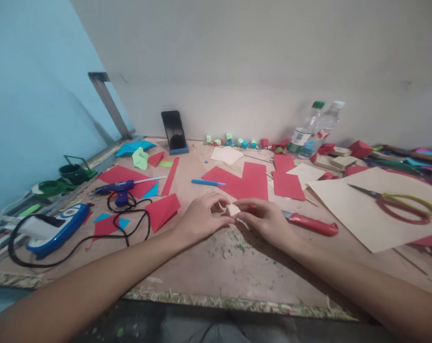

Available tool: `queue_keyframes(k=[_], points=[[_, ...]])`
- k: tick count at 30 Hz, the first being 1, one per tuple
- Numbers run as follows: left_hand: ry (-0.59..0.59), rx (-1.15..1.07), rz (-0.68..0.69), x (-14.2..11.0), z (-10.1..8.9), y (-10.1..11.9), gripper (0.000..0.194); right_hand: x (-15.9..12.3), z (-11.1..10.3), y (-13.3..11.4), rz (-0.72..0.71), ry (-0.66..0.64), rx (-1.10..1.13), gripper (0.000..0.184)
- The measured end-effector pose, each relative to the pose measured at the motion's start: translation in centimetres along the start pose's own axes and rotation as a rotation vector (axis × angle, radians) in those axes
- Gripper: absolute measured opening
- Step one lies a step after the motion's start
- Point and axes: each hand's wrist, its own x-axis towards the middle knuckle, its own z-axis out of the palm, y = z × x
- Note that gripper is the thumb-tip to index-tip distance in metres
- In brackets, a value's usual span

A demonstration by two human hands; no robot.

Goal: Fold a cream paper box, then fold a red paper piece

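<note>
Cream paper, seemingly folded: a small block-like piece [233,210] is held between the fingertips of the left hand [203,214] and the right hand [267,221]. Both are closed in a light pinch, one from each side; exact contact of each finger is too blurred to tell.

Risks, as judged:
- Crushing. Thin walls would likely dent or lose their folds if either pinch tightened.
- Slipping. Little surface is gripped; uneven pressure could twist the piece free and drop it onto the green scraps [240,247] on the bench [208,276].
- Cut. The red-handled knife [314,224] lies just beside the right hand, its blade partly hidden behind it; a careless sideways shift could meet the edge.
- Snag. The glue gun [121,189] and its looped black cord [144,224] lie beyond the left forearm; a wide sweep could catch them.

Position: piece between the two hands, at the fingertips, in front of the red sheets [255,181].
</note>
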Motion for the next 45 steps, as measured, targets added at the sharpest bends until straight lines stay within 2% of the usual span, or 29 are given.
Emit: queue_keyframes(k=[4, 7, 13, 17, 24, 30, 37, 42, 45], points=[[-0.038, -0.037, 0.046, 0.1, -0.4, -0.1, 0.028, 0.2, 0.0, 0.3, -0.018, 0.017, -0.027, 0.021], [-0.102, -0.080, 0.095, 0.2, -0.9, -0.8, 0.020, 0.5, 0.1, 1.1, -0.024, 0.045, -0.015, 0.026], [-0.169, -0.059, 0.184, 0.6, -2.2, -1.8, 0.006, 0.4, 0.7, 1.9, -0.077, 0.026, -0.061, 0.022], [-0.214, -0.064, 0.181, 0.7, -2.2, -1.6, 0.007, 0.2, 0.9, 1.8, -0.123, -0.002, -0.094, 0.019], [-0.151, -0.156, 0.015, 0.9, -1.4, -1.7, 0.018, 0.0, 1.0, 1.9, -0.167, -0.027, -0.059, 0.045], [-0.124, -0.259, -0.083, 1.1, -1.2, -2.2, 0.027, 0.1, 0.6, 1.7, -0.138, -0.020, -0.044, 0.037], [-0.092, -0.284, -0.104, 0.8, -0.9, -1.4, 0.028, 0.3, 0.6, 1.4, -0.137, -0.004, -0.047, 0.041], [0.037, -0.273, -0.120, 1.1, -0.8, -1.3, 0.026, -0.3, 0.5, 1.0, -0.190, 0.139, -0.154, 0.035], [0.114, -0.260, -0.101, 1.0, -0.8, -1.1, 0.024, -0.8, 0.4, 0.5, -0.220, 0.125, -0.229, 0.031]])
